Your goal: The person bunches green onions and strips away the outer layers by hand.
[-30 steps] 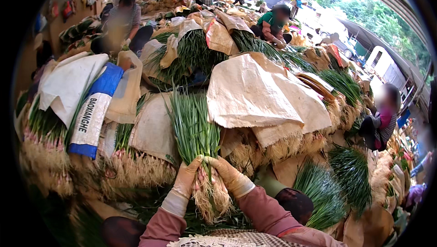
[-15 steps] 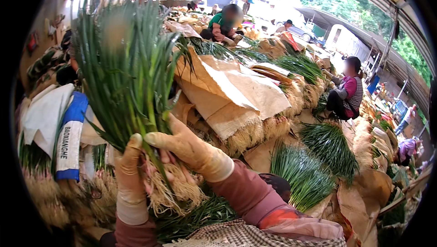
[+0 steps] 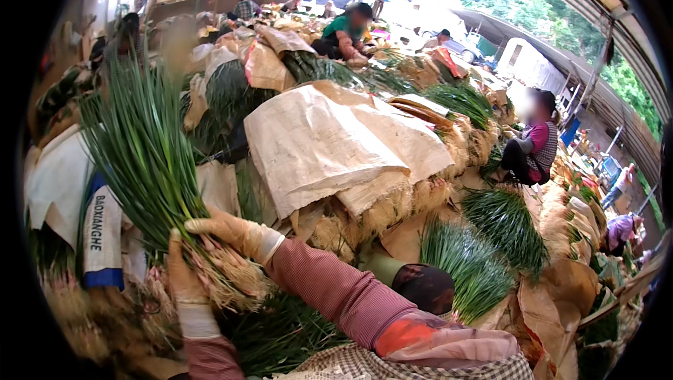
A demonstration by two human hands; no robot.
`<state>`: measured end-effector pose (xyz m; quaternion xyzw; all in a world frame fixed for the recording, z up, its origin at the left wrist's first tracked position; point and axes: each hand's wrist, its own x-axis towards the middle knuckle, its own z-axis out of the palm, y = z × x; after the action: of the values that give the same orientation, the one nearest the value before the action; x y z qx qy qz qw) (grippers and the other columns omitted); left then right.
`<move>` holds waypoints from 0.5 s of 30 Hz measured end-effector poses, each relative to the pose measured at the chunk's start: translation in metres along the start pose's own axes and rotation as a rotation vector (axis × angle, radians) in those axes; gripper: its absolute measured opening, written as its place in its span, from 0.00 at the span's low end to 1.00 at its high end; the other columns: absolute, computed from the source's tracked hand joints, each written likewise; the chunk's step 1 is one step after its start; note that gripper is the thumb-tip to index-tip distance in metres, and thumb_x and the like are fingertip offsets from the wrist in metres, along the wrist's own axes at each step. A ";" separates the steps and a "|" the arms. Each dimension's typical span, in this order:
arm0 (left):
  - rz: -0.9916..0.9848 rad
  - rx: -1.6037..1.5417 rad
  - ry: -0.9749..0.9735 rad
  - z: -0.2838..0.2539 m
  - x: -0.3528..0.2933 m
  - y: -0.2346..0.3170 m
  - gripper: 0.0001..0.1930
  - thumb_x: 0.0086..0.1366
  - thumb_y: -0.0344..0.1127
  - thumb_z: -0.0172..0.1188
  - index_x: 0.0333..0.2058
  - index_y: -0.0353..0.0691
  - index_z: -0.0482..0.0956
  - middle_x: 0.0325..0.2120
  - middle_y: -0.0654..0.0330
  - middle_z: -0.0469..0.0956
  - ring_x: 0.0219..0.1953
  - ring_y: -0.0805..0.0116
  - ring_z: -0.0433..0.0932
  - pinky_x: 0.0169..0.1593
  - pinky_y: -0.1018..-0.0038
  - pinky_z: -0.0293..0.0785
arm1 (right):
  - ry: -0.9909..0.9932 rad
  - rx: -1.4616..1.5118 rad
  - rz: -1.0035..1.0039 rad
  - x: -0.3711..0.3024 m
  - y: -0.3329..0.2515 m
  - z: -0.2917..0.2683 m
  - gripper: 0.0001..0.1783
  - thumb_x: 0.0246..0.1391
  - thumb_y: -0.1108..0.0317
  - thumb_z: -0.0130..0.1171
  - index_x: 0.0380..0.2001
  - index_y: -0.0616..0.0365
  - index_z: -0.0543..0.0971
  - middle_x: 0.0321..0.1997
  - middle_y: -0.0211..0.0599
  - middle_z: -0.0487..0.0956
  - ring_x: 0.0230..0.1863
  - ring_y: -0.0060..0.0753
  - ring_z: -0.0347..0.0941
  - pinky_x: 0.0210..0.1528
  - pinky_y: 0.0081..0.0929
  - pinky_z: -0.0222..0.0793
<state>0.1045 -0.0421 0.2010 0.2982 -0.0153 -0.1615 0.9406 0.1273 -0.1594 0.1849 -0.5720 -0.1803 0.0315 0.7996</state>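
A bunch of spring onions point(image 3: 155, 152) is held up at the left of the head view, its long green leaves fanning up and left. Its pinkish stems and tangled pale roots point(image 3: 235, 278) point down and right. My left hand point(image 3: 185, 276), in a pale, soiled glove, is closed on the bunch's lower left side. From the right, my gloved right hand point(image 3: 230, 233) grips it just above the roots, thumb toward the leaves. The fingers behind the stems are partly hidden. Loose green leaves point(image 3: 280, 331) lie below my hands.
Beige sacking point(image 3: 322, 141) covers stacked bundles with roots facing out. Spread bunches point(image 3: 466, 268) lie on sheets to the right. A white-and-blue sack point(image 3: 102, 233) hangs over bundles at left. One co-worker point(image 3: 538, 138) crouches at right; another point(image 3: 343, 33) works farther back.
Both hands have shifted left with the bunch, and its leaf tops have dropped lower and leaned left. The root end has swung toward the right, uncovering more of the pile behind.
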 end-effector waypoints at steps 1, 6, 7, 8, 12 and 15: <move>-0.080 0.000 0.015 -0.034 0.002 -0.001 0.18 0.56 0.46 0.48 0.39 0.37 0.67 0.28 0.59 0.72 0.31 0.67 0.71 0.35 0.73 0.70 | 0.018 0.012 0.055 0.002 0.025 0.005 0.33 0.42 0.63 0.56 0.51 0.62 0.57 0.46 0.35 0.65 0.46 0.24 0.58 0.49 0.21 0.53; -0.319 0.164 0.335 -0.132 0.010 -0.077 0.20 0.53 0.51 0.51 0.35 0.40 0.70 0.23 0.60 0.72 0.21 0.71 0.71 0.22 0.77 0.70 | 0.213 -0.068 0.240 -0.047 0.149 -0.027 0.18 0.40 0.65 0.59 0.36 0.60 0.71 0.29 0.31 0.73 0.25 0.20 0.68 0.21 0.15 0.63; -0.444 0.397 0.336 -0.126 0.008 -0.067 0.18 0.51 0.51 0.53 0.28 0.41 0.70 0.13 0.64 0.68 0.09 0.75 0.65 0.09 0.80 0.58 | 0.350 0.097 0.480 -0.059 0.120 -0.021 0.18 0.39 0.65 0.60 0.35 0.61 0.71 0.25 0.32 0.73 0.18 0.20 0.67 0.15 0.15 0.61; -0.343 0.471 0.424 -0.103 0.008 -0.062 0.16 0.50 0.51 0.54 0.21 0.42 0.69 0.06 0.68 0.62 0.03 0.78 0.56 0.05 0.82 0.46 | 0.436 0.114 0.380 -0.056 0.100 -0.009 0.22 0.39 0.65 0.60 0.39 0.63 0.68 0.23 0.31 0.72 0.13 0.20 0.65 0.12 0.15 0.60; 0.105 0.404 0.229 -0.079 0.005 -0.006 0.13 0.51 0.44 0.56 0.27 0.41 0.69 0.14 0.68 0.67 0.09 0.81 0.63 0.11 0.85 0.61 | 0.339 0.295 0.288 -0.016 0.058 0.035 0.29 0.40 0.66 0.59 0.46 0.63 0.60 0.22 0.28 0.72 0.15 0.17 0.65 0.15 0.11 0.63; 0.202 0.468 0.125 -0.054 0.011 0.012 0.13 0.52 0.45 0.55 0.28 0.41 0.70 0.17 0.68 0.68 0.12 0.81 0.63 0.16 0.85 0.64 | 0.143 0.108 0.295 -0.004 0.009 0.030 0.24 0.44 0.63 0.56 0.43 0.63 0.65 0.25 0.29 0.72 0.19 0.18 0.66 0.23 0.11 0.65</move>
<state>0.1252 -0.0061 0.1622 0.5142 -0.0236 -0.0402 0.8564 0.1152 -0.1299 0.1839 -0.5492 -0.0353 0.1172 0.8267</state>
